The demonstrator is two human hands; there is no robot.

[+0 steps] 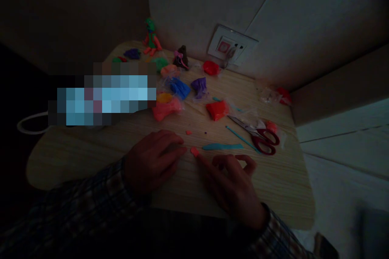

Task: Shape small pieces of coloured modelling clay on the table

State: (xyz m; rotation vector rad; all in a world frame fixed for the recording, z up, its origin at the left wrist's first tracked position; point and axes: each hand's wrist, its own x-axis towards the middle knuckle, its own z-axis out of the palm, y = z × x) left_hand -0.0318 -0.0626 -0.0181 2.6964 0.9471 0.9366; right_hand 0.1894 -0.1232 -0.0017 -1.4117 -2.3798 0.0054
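On the wooden table lies a small flat piece of orange-red clay (194, 151). The tip of a stretched finger of my right hand (232, 182) touches its lower right edge; the other fingers are loosely bent and hold nothing. Just left of the piece rests my left hand (153, 162), palm down, fingers loosely stretched and apart from the clay. A smaller orange-red clay bit (189, 132) and a tiny dark bit (206, 132) lie beyond. Behind my right hand is a blue plastic modelling knife (223, 146).
Scissors with dark red handles (266, 139) and a thin blue stick (241, 138) lie right. Farther back are a red clay packet (217, 110), a blue one (180, 88), a pink one (166, 108), and a green-and-orange clay figure (151, 40). A wall socket (232, 44) is behind.
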